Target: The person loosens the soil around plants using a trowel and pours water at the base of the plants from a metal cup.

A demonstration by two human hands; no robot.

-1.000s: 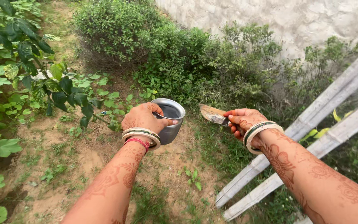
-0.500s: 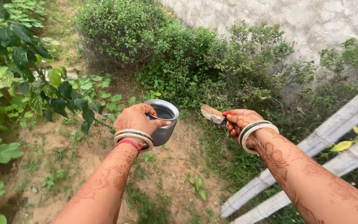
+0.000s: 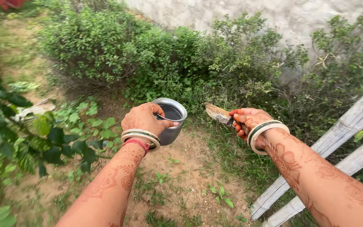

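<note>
My left hand grips a steel cup by its rim, thumb hooked over the edge; the cup is upright with dark liquid inside. My right hand is closed around the handle of a small trowel, whose rusty, soil-stained blade points left toward the cup. Both are held above a bare patch of soil, a hand's width apart. Both wrists wear bangles and the forearms carry henna patterns.
Dense green bushes stand ahead along a pale wall. A broad-leaved plant grows at the left. Two weathered wooden poles slant across the right side. Small weeds dot the soil.
The view has shifted forward and rightward, so the left plants have slid further left and the bushes look closer. Both hands keep their hold and remain in about the same pose.
</note>
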